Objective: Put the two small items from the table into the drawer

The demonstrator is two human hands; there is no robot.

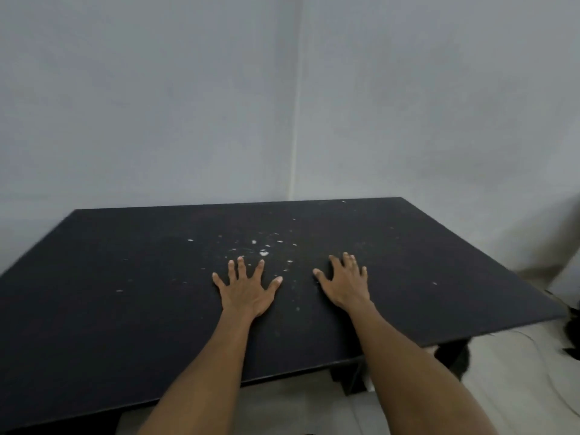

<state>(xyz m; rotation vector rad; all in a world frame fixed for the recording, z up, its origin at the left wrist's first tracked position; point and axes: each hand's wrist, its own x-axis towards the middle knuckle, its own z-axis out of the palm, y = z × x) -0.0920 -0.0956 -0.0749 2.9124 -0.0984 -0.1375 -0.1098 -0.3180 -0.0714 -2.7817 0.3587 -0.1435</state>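
Observation:
My left hand point(246, 288) lies flat, palm down, on the black table point(125, 277) with its fingers spread and nothing in it. My right hand point(343, 282) rests flat the same way a little to the right, fingers apart, holding nothing. Both hands sit near the table's middle. No small items and no drawer show in this view. Only white flecks and scuffs point(263, 251) mark the tabletop just beyond my fingertips.
Pale grey walls meet in a corner point(295, 120) behind the table. The table's right edge point(489, 335) ends above a light floor, where a dark shape point(452, 356) sits under the table's near right corner and another dark object point(572, 334) lies at the frame's right edge.

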